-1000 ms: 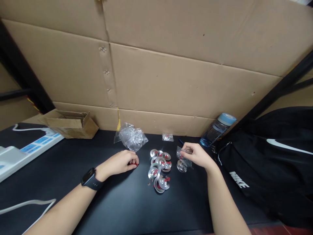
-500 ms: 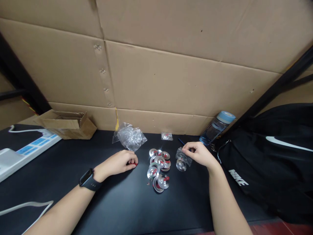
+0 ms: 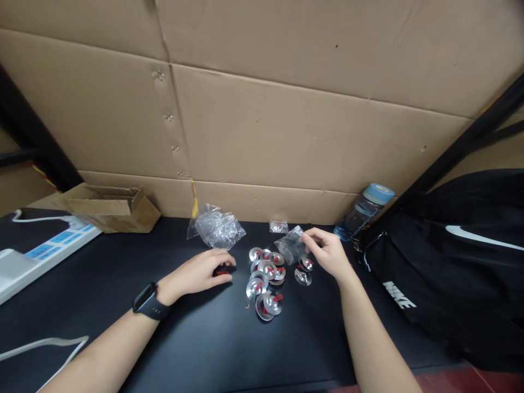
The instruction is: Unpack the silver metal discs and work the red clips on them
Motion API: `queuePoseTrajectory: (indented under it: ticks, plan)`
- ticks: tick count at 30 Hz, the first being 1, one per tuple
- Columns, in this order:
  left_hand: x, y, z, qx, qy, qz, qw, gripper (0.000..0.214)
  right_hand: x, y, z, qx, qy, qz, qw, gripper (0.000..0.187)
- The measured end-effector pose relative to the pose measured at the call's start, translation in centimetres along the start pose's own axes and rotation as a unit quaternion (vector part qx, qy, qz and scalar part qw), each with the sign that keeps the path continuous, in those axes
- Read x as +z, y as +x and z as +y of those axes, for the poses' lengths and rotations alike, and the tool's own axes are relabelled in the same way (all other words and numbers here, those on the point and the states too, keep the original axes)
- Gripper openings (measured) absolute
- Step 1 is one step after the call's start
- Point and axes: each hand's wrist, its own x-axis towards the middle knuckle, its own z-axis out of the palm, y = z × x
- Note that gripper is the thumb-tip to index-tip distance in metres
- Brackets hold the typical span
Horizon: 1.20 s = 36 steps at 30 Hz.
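My right hand (image 3: pixel 327 252) pinches the edge of a small clear plastic bag (image 3: pixel 290 246), which hangs toward the left. Just below the bag, two silver finger cymbals (image 3: pixel 303 277) with red loops lie on the black table (image 3: pixel 196 344). A loose pile of several more finger cymbals (image 3: pixel 267 270) spreads between my hands, some overlapping. To the left of that pile my left hand (image 3: pixel 210 268) rests on the table, thumb and fingers parted. A small red piece (image 3: pixel 223 272) shows beneath its fingers, partly hidden.
Crumpled clear bags (image 3: pixel 221 228) lie behind my left hand. A small packet (image 3: pixel 279 226) sits near the cardboard wall (image 3: pixel 262 136). To the left are an open cardboard box (image 3: pixel 110 213) and a power strip (image 3: pixel 53 251); to the right, a water bottle (image 3: pixel 362 213) and a black backpack (image 3: pixel 454 273).
My right hand has moved slightly left and up with the plastic bag, now spread flatter, uncovering a second finger cymbal. My left fingers have parted from the red piece.
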Motion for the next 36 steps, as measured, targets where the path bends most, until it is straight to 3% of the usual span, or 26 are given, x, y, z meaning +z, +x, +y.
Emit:
queuePoseTrajectory:
  ticks: [5, 9, 12, 20, 24, 29, 31, 34, 36]
  plan:
    - [1.5, 0.9, 2.5, -0.039, -0.176, 0.102, 0.978, 0.041, 3.0, -0.2, -1.2, 0.036, 0.1, -0.069, 0.992, 0.036]
    - [3.2, 1.5, 4.7, -0.045, -0.375, 0.095, 0.921, 0.051, 5.6, -0.8, -2.0, 0.045, 0.15, -0.114, 0.981, 0.037]
    - [4.0, 1.6, 5.9, -0.051, -0.435, 0.1, 0.893, 0.056, 7.1, -1.3, -2.8, 0.037, 0.168, -0.147, 0.974, 0.035]
    - [4.0, 1.4, 6.0, -0.089, -0.317, 0.121, 0.936, 0.051, 7.6, -1.7, -4.3, 0.024, 0.215, -0.168, 0.962, 0.024]
    - [4.0, 1.5, 5.5, -0.102, -0.302, 0.155, 0.935, 0.051, 7.2, -1.7, -4.7, 0.002, 0.205, -0.202, 0.958, 0.06]
    - [3.2, 1.2, 5.5, -0.089, -0.255, 0.183, 0.945, 0.058, 7.2, -1.8, -4.5, 0.045, 0.234, -0.206, 0.949, 0.05]
    - [2.5, 1.0, 5.6, -0.053, -0.224, 0.17, 0.958, 0.061, 7.3, -1.8, -4.0, 0.063, 0.253, -0.199, 0.945, 0.051]
    - [1.8, 0.5, 5.8, 0.019, -0.196, 0.103, 0.975, 0.048, 7.7, -1.6, -3.2, 0.075, 0.288, -0.172, 0.939, 0.053]
    - [1.8, 0.4, 5.8, 0.032, -0.174, 0.085, 0.98, 0.046, 8.2, -1.5, -2.8, 0.079, 0.308, -0.156, 0.935, 0.049]
